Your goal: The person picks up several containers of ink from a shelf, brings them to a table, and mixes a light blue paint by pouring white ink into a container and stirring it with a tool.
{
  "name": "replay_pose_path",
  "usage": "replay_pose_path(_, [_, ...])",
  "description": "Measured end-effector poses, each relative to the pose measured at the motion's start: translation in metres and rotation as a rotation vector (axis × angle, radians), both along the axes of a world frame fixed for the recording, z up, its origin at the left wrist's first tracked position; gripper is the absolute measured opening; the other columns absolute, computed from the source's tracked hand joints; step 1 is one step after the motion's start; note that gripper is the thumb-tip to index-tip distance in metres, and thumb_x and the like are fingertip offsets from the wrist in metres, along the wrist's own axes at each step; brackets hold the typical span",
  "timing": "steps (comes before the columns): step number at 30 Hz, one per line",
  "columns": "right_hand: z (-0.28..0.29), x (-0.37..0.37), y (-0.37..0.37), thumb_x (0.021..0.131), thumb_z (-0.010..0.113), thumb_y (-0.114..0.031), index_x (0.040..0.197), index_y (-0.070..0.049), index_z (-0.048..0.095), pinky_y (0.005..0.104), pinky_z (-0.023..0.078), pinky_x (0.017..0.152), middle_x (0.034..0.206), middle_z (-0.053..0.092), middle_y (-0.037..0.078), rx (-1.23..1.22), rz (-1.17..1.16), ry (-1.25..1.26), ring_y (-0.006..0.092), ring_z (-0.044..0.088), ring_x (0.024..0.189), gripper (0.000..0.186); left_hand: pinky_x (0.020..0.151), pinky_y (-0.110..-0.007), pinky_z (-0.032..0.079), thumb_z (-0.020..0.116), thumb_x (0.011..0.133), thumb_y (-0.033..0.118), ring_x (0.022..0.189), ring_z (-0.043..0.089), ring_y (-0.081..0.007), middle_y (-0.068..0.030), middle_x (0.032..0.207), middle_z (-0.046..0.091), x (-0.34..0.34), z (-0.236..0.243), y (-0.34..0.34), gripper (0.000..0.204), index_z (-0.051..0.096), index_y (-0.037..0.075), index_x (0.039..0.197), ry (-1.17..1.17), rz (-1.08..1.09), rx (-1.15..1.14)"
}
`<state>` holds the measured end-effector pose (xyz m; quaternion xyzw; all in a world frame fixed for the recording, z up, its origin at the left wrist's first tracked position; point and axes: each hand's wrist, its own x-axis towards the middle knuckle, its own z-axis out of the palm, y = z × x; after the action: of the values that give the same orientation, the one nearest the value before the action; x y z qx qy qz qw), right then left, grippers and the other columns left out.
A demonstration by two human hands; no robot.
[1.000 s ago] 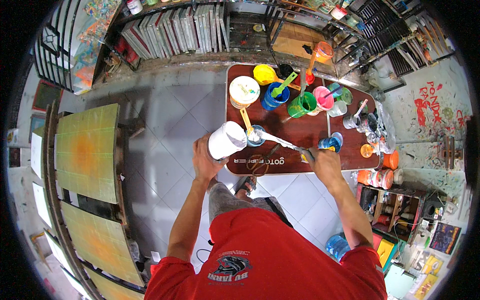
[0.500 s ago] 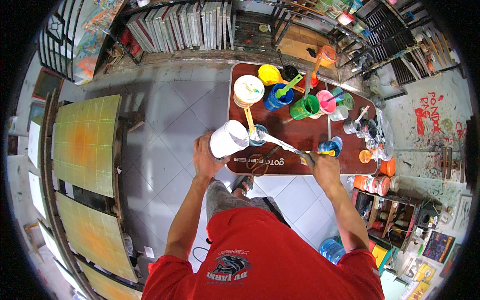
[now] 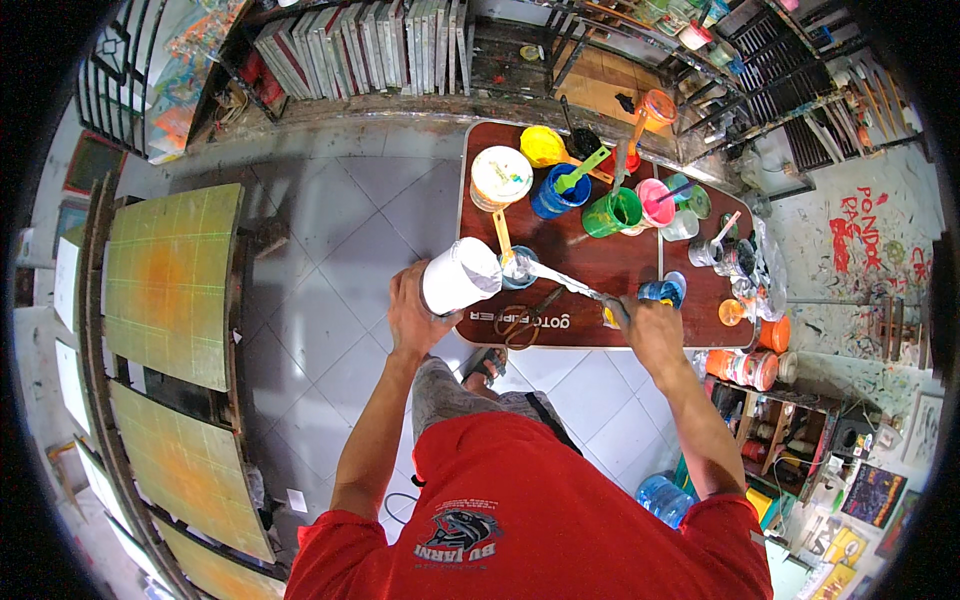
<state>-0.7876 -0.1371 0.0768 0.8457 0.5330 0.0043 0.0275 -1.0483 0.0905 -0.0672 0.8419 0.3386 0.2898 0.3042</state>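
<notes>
My left hand [image 3: 410,305] grips a white container [image 3: 460,275], tilted a little toward the right, above the near left edge of the red-brown table [image 3: 600,270]. My right hand [image 3: 652,325] holds a long spatula [image 3: 560,280] smeared with white paint, its far end over a small blue cup [image 3: 520,277] just right of the container, where an orange-handled tool [image 3: 501,232] stands. Farther back are paint pots: white [image 3: 500,170], yellow [image 3: 540,143], blue [image 3: 555,200], green [image 3: 605,218] and pink [image 3: 655,200]. Scissors [image 3: 525,322] lie below the spatula.
A rack of coated screens [image 3: 175,285] stands at my left, upright frames [image 3: 360,50] fill a back shelf, and a cluttered crate [image 3: 780,440] with orange buckets [image 3: 755,370] beside it is at right. My sandalled foot [image 3: 485,365] is near the table's edge.
The view has shifted slightly, moving the table a little right and up in the picture. My left hand and container sit slightly higher; both hands keep their grips and the spatula stays over the cup.
</notes>
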Motion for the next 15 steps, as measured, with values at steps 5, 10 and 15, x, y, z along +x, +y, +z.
replay_pose_path(5, [0.0069, -0.0037, 0.0061, 0.093, 0.059, -0.038, 0.084, -0.009, 0.070, 0.0426, 0.051, 0.049, 0.057, 0.062, 0.016, -0.038, 0.003, -0.011, 0.0327, 0.064, 0.052, 0.032, 0.099, -0.048, 0.040, 0.085, 0.052, 0.019, 0.114, 0.050, -0.0373, -0.0142, 0.122, 0.056, -0.0018, 0.0004, -0.0006, 0.085, 0.047, 0.005, 0.128, -0.016, 0.014, -0.006])
replay_pose_path(10, [0.0028, -0.0041, 0.0062, 0.093, 0.059, -0.038, 0.082, -0.009, 0.069, 0.0423, 0.051, 0.047, 0.056, 0.062, 0.016, -0.017, 0.017, -0.031, 0.0324, 0.064, 0.051, 0.033, 0.098, -0.048, 0.042, 0.085, 0.053, 0.019, 0.114, 0.050, -0.0379, -0.0141, 0.122, 0.057, -0.0034, 0.0039, -0.0005, 0.084, 0.048, 0.005, 0.127, -0.004, 0.036, -0.042])
replay_pose_path(15, [0.0004, -0.0048, 0.0041, 0.093, 0.059, -0.038, 0.079, -0.009, 0.068, 0.0418, 0.050, 0.046, 0.056, 0.061, 0.016, -0.002, 0.030, -0.042, 0.0319, 0.063, 0.050, 0.034, 0.097, -0.047, 0.042, 0.086, 0.055, 0.020, 0.114, 0.050, -0.0381, -0.0143, 0.122, 0.057, -0.0047, 0.0041, 0.0012, 0.083, 0.048, 0.005, 0.127, -0.032, 0.030, -0.014])
